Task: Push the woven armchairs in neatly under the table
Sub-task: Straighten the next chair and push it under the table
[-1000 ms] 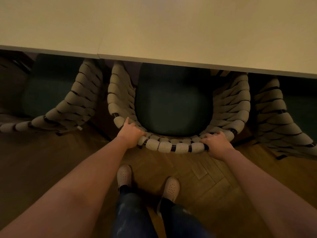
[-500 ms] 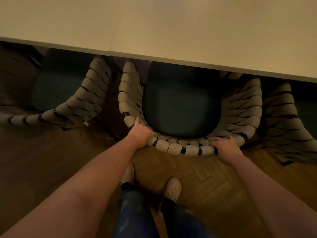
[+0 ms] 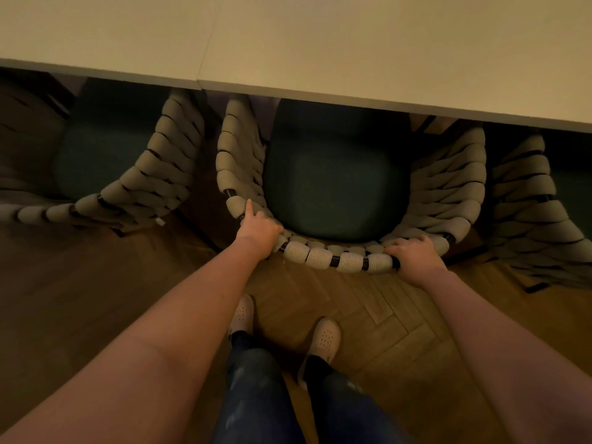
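Gripping the back rail of the middle armchair [image 3: 333,259] near both ends: left grip [image 3: 259,233] wrapped over the left curve, index finger stretched along the rope; right grip [image 3: 415,256] curled over the right curve. Sits with seat front already under the desk [image 3: 320,43] edge, back and arms poking out, slotted between left armchair [image 3: 153,174] and right armchair [image 3: 528,203]. Push with equal force from both sides, straight at the desk, low and level so legs slide on the wood floor [image 3: 368,315] instead of tipping. Mind narrow gaps either side, right one tighter. Correct any yaw early. Likely stop once back lines up with neighbours.
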Available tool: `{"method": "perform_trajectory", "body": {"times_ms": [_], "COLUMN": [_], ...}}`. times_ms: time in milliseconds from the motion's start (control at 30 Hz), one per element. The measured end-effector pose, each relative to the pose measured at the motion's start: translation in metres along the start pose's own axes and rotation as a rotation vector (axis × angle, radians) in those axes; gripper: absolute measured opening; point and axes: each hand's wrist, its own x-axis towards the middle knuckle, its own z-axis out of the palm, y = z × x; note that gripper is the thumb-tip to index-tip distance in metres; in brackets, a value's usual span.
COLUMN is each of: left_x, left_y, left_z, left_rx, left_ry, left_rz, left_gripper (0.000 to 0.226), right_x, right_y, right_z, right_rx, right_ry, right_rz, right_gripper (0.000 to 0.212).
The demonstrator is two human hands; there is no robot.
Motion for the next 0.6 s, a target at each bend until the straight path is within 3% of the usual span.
{"method": "perform_trajectory", "body": {"times_ms": [167, 367, 600], "left_x": [-0.013, -0.016, -0.006], "left_y": [0.024, 0.04, 0.068], "left_z": [-0.004, -0.019, -0.089], "left_rx": [-0.101, -0.241, -0.132], "left_ry": [0.022, 0.006, 0.077], "left_rz": [0.111, 0.32, 0.446], "left_gripper": [0.074, 0.084, 0.082], "right_x": [-0.008, -0.058, -0.146], "right_y": [-0.003, 0.001, 0.01], "right_z": [-0.007, -0.01, 0.007], "right_rx": [-0.029, 0.081, 0.303], "right_ry": [-0.024, 0.102, 0.176], "right_rz": [0.039, 0.172, 0.475], "right_gripper": [0.051, 0.083, 0.085]}}
